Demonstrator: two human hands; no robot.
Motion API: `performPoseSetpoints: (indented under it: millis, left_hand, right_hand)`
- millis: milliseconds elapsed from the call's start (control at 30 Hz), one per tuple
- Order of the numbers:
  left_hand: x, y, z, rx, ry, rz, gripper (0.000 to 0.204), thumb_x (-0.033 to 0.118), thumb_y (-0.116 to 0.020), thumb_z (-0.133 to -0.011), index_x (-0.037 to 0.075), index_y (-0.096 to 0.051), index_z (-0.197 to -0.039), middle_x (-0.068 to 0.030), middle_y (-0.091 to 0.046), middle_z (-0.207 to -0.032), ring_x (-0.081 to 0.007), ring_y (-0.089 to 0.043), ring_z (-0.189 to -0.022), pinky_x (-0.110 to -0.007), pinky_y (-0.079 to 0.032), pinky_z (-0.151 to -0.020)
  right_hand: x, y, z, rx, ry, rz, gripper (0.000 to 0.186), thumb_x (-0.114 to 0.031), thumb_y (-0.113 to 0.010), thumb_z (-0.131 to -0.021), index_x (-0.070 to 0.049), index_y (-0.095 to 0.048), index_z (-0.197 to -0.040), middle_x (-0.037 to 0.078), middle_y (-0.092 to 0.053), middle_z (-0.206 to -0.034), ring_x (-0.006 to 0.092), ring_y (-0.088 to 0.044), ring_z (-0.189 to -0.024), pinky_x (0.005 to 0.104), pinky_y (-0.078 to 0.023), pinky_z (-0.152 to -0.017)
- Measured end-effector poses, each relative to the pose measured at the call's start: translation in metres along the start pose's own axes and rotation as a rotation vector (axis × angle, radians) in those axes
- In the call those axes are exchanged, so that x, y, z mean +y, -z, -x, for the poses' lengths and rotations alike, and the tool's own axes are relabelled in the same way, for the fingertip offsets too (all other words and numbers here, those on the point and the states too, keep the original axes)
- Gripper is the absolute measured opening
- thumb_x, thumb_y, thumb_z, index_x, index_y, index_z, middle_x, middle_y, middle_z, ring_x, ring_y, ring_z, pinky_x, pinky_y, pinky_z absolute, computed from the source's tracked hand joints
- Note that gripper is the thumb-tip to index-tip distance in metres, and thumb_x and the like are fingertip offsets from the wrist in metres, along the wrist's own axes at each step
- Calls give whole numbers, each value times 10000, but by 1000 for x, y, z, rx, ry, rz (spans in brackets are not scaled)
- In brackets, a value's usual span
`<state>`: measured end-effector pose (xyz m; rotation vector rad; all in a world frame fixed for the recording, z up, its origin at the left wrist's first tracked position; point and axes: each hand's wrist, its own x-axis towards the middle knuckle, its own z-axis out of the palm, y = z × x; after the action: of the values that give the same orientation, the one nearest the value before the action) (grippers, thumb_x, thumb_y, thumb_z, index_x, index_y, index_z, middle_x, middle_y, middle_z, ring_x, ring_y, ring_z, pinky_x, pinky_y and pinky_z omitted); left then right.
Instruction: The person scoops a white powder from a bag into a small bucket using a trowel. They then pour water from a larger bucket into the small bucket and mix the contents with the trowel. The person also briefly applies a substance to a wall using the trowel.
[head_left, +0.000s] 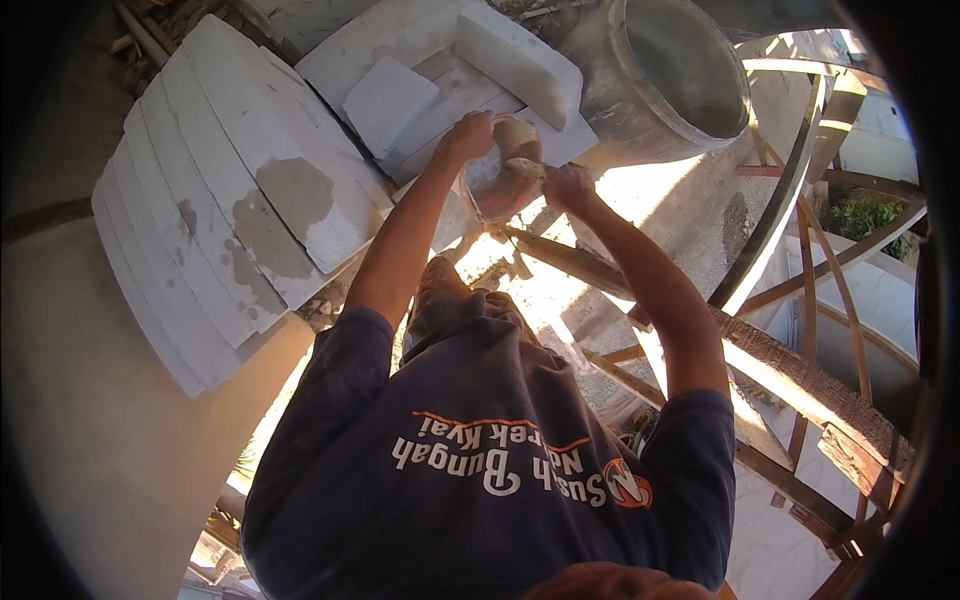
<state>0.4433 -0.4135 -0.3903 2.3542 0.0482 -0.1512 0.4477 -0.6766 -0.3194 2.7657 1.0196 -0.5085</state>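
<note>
A small, round, open bucket (498,210) with pale smears lies between the two hands, its mouth facing up. The left hand (466,136) grips its upper left rim; the right hand (569,188), just beside its right rim, is clenched around a pale-coated tool (524,168) that reaches into the mouth; its exact kind is unclear. There is one bucket, one tool, one large, grey, cylindrical drum (610,105), and two loose white blocks, one thin and flat (390,105), one thick (520,68). They rest on pale slabs (350,48). Left stands a white block stack (235,100) with grey patches, near a beige wall (100,400). Rough brown timbers (810,385) cross the sunlit right side.
</note>
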Motion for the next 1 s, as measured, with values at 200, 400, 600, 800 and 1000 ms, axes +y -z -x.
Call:
performPoseSetpoints:
  millis: [200,400,600,800,1000]
  left_hand:
    - [8,3,8,3,0,39,331,93,-625,-905,-23,-638,-1215,-306,-702,-1189,-481,-654,-1191,-564,-530,-1020]
    - [60,-5,-11,-31,-8,50,322,98,-642,-905,-13,-647,-1208,-302,-703,-1195,-477,-656,-1190,-552,-534,-1025]
    - [-8,3,14,-61,27,-19,377,127,-682,-909,-2,-635,-1260,-274,-701,-1240,-473,-646,-1218,-546,-527,-1045]
    - [-4,1,6,71,11,77,472,130,-716,-893,-14,-632,-1335,-293,-690,-1276,-475,-638,-1231,-533,-521,-1055]
    - [-11,16,48,112,201,133,478,90,-660,-917,-25,-620,-1379,-316,-687,-1261,-483,-641,-1225,-530,-512,-1052]
  right_hand:
    - [6,-3,13,-137,-31,-99,378,-369,-568,-1039,-31,-681,-1163,203,-755,-905,353,-762,-831,529,-598,-781]
    - [64,-52,22,327,4,-73,445,-385,-547,-1050,-9,-626,-1274,167,-725,-855,291,-709,-638,480,-582,-626]
    - [-25,52,22,-659,-128,-689,525,-468,-542,-1044,-50,-623,-1351,195,-738,-908,302,-719,-666,458,-592,-616]
    - [22,3,55,-256,-112,-344,508,-447,-586,-1035,-63,-624,-1365,263,-717,-975,380,-724,-785,507,-593,-650]
    - [-15,19,82,-187,-525,-1317,479,-495,-504,-1093,-76,-609,-1299,63,-575,-790,173,-583,-588,353,-524,-520]
